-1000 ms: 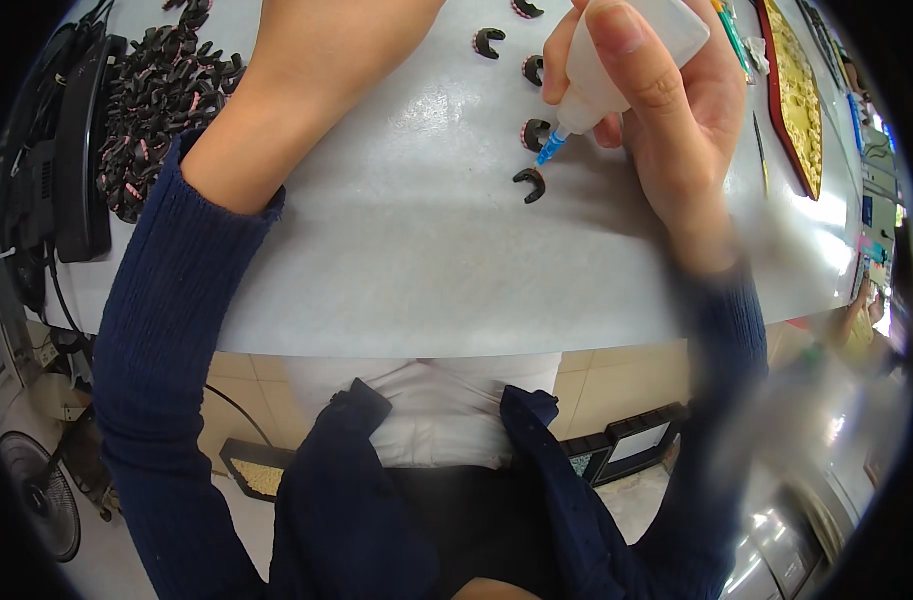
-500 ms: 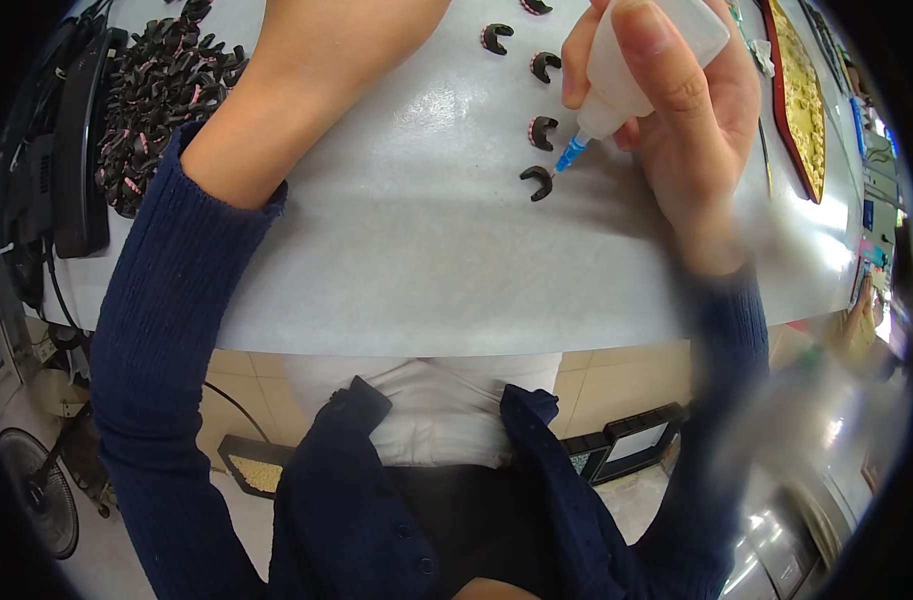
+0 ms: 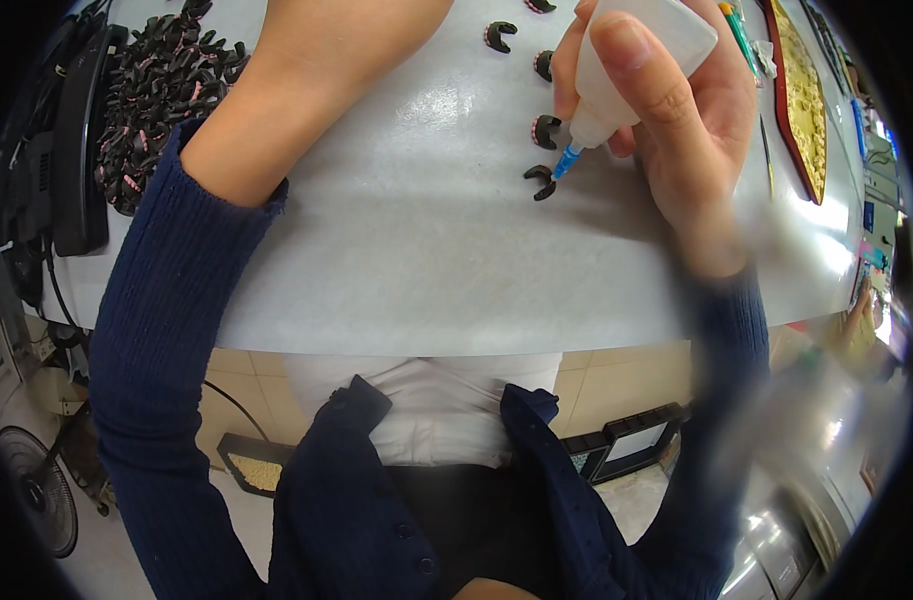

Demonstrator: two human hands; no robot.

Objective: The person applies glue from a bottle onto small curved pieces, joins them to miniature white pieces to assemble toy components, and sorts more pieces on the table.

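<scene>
My right hand (image 3: 692, 125) is wrapped around a translucent white squeeze bottle (image 3: 609, 88) with a blue dispensing tip (image 3: 567, 163). The bottle tilts down to the left, its tip at the right side of a small black C-shaped piece (image 3: 543, 185) on the table. Above that piece lie more such pieces with pink beaded edges: one just over it (image 3: 546, 132), another partly behind my fingers (image 3: 544, 66), and one farther left (image 3: 499, 37). Of my left hand (image 3: 377, 25), only the wrist and back part show; its fingers are beyond the upper edge.
A heap of black and pink pieces (image 3: 162, 95) lies at the left beside a long black device (image 3: 82, 150). At the right are a red-rimmed tray of yellowish contents (image 3: 799, 100), a thin stick (image 3: 768, 160) and a green pen-like tool (image 3: 739, 35). The white table's (image 3: 427, 270) front edge is near my lap.
My right hand and the bottle have shifted slightly left and down, bringing the blue tip onto the nearest black piece. My left arm is nearly unchanged.
</scene>
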